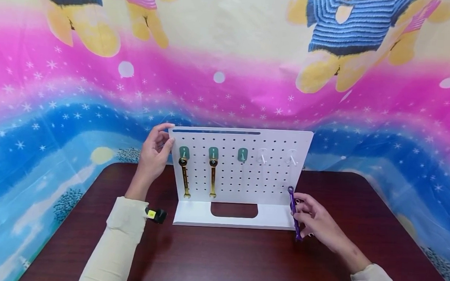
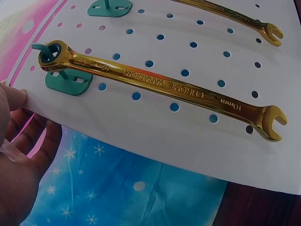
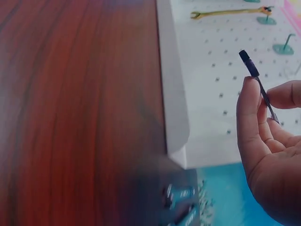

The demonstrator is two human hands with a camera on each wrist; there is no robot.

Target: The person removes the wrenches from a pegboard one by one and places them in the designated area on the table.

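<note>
It's all fingertips on the right hand, pinching the purple wrench along its shank, ring end up, the length leaning slightly off upright! Across the way, the left hand grips the pegboard at its upper left corner, thumb by the side edge, a fingertip on top. That wrench looks like rigid metal, solid for its slimness, tough rather than fragile, and its smooth finish could well slip or swivel; mid-shank seems the place to hold it, keeping the ring clear. It sits just left of the right palm, well apart from the left hand, before the board's lower right edge; touching or not, I can't tell! Farther out, two gold wrenches hang from hooks beside a bare green hook and two pale ones, all above the dark tabletop
</note>
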